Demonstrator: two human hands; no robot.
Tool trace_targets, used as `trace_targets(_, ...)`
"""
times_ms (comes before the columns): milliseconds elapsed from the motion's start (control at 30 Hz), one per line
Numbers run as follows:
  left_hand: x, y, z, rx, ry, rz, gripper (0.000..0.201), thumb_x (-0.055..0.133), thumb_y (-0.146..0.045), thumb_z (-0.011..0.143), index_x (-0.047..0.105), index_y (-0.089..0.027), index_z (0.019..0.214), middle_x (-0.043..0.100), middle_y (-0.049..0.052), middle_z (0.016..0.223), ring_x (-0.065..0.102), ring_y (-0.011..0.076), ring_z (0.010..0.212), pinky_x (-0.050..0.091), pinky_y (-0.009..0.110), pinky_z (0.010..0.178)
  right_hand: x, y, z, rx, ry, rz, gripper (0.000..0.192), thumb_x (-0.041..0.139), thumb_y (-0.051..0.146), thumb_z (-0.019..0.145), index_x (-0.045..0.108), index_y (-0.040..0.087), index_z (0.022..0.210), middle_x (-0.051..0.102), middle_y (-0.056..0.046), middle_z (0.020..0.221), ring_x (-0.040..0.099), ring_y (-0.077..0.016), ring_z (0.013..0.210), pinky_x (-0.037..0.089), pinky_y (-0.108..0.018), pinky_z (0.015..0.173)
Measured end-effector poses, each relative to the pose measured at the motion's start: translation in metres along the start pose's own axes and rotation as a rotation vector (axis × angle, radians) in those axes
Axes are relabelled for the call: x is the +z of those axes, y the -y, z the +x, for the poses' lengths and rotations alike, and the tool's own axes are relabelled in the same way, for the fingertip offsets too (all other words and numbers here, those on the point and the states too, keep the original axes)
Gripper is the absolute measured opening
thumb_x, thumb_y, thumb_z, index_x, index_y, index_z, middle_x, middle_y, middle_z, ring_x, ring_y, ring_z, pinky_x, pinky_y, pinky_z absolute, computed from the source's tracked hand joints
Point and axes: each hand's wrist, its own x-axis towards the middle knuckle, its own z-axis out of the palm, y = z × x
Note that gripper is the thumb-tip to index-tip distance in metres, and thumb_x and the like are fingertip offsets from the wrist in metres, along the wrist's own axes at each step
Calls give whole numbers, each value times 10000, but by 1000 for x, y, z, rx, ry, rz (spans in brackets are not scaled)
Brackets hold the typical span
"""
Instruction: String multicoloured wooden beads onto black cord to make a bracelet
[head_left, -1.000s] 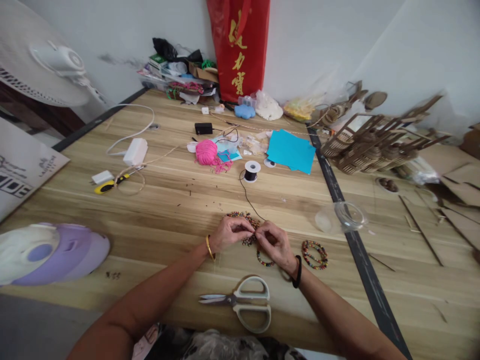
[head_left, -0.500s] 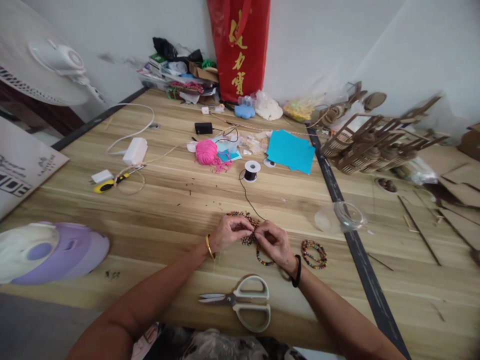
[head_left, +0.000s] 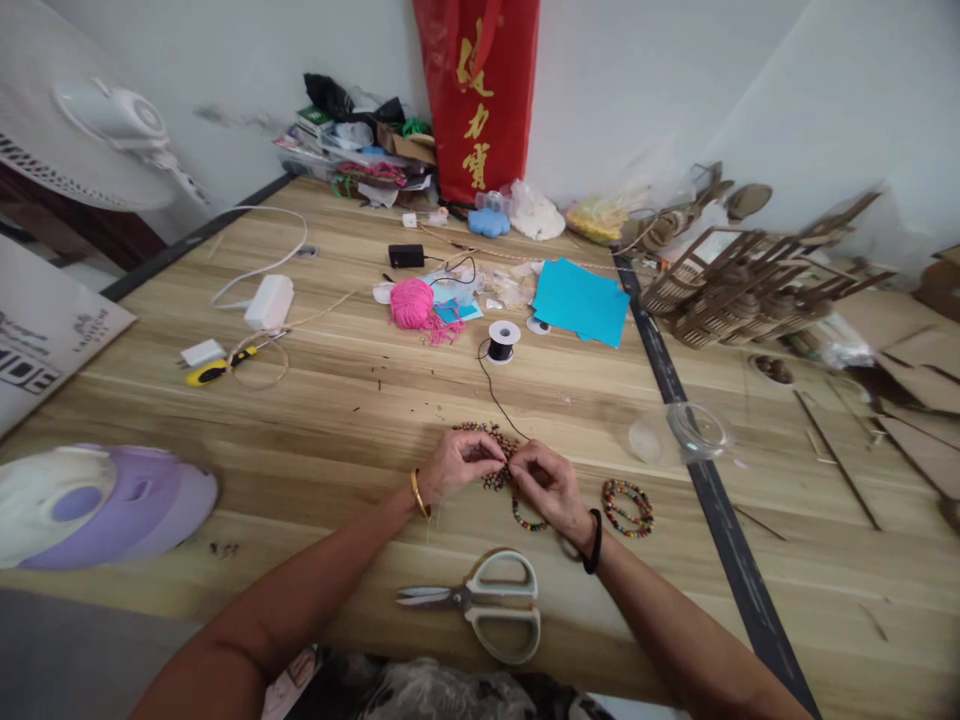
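Your left hand [head_left: 461,466], gold-coloured bangle [head_left: 417,495] at the wrist, has thumb and forefinger drawn narrow; cannot tell what, if anything, sits between. Your right hand [head_left: 551,490], black wristband [head_left: 595,542], pinches a thin black cord [head_left: 493,393] leading from a white spool [head_left: 504,333]. Curved strand of small multicoloured round beads [head_left: 529,525] below that hand. Pile of small multicoloured beads [head_left: 496,481] under your fingertips on the pale wood-grain table [head_left: 337,470]. Looped multicoloured bead strand [head_left: 637,531] right of your right wrist; pale-handled metal scissors [head_left: 462,598] nearer you, blades pointing left.
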Motion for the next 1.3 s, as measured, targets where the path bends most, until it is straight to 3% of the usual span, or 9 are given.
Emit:
trace_targets(667, -2, 4, 1, 66, 21, 17, 178, 762, -255, 697, 715, -108, 787, 690, 58, 798, 629, 131, 744, 493, 232, 700, 0, 3, 1, 26, -4, 3, 166, 561, 288, 913, 612, 173, 804, 582, -27, 723, 520, -123, 619, 418, -239, 573)
trace_targets(1033, -1, 4, 0, 31, 26, -3, 204, 773, -262, 683, 711, -99, 790, 686, 53, 768, 623, 124, 701, 485, 225, 670, 1, 1, 1, 4, 1, -3, 148, 594, 290, 900, 629, 174, 815, 586, -22, 703, 518, -122, 611, 415, -239, 565)
trace_targets(1300, 0, 1, 0, -1, 33, -8, 232, 791, -283, 671, 711, -94, 779, 699, 63, 761, 632, 130, 693, 494, 236, 681, 3, -6, -5, 111, 7, 70, 194, 664, 353, 854, 594, 176, 818, 573, 5, 682, 476, -88, 526, 383, -204, 484)
